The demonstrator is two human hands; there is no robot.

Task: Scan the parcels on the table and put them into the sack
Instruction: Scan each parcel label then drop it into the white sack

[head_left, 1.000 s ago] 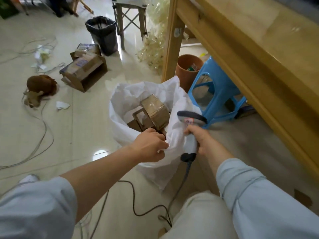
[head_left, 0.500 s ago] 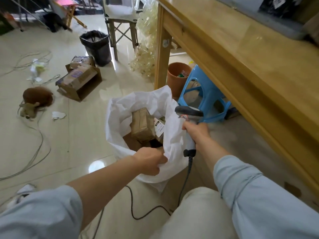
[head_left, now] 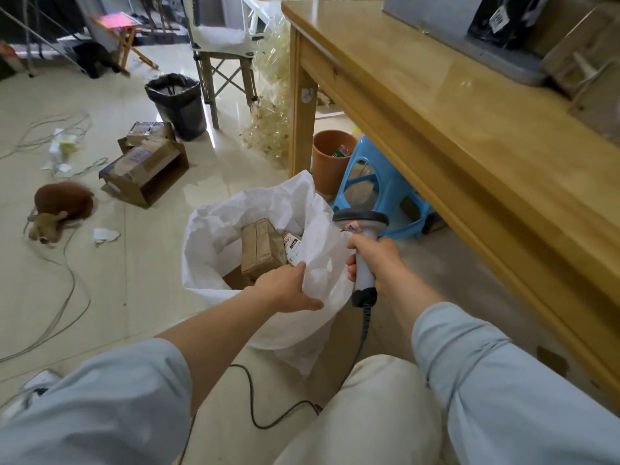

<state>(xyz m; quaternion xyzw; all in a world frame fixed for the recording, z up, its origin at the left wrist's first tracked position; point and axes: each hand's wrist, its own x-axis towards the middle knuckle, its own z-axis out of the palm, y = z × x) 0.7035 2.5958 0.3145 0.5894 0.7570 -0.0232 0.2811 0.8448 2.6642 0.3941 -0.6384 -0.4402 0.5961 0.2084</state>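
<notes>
A white sack (head_left: pixel 214 263) stands open on the floor in front of me. Inside it a brown cardboard parcel (head_left: pixel 260 248) stands on end, with a white-labelled parcel (head_left: pixel 293 246) beside it. My left hand (head_left: pixel 285 290) holds the sack's near rim, fingers inside and thumb outside. My right hand (head_left: pixel 375 260) grips the handle of a grey barcode scanner (head_left: pixel 360 223) just right of the sack, its cable (head_left: pixel 268 421) trailing down to the floor. On the wooden table (head_left: pixel 436 105) at the upper right lie a black parcel (head_left: pixel 503 18) and a brown box (head_left: pixel 583 52) on a grey mat.
A blue plastic stool (head_left: pixel 385 186) and a terracotta pot (head_left: pixel 332 156) stand under the table. Open cardboard boxes (head_left: pixel 144 166), a black bin (head_left: pixel 177 102), a brown plush toy (head_left: pixel 60 206) and loose cables (head_left: pixel 67 297) lie on the tiled floor to the left. A folding chair (head_left: pixel 224 62) stands behind.
The brown parcel has dropped and settled upright in the sack. My left hand moved from inside the sack to its near rim. My view rose, bringing the tabletop parcels into sight.
</notes>
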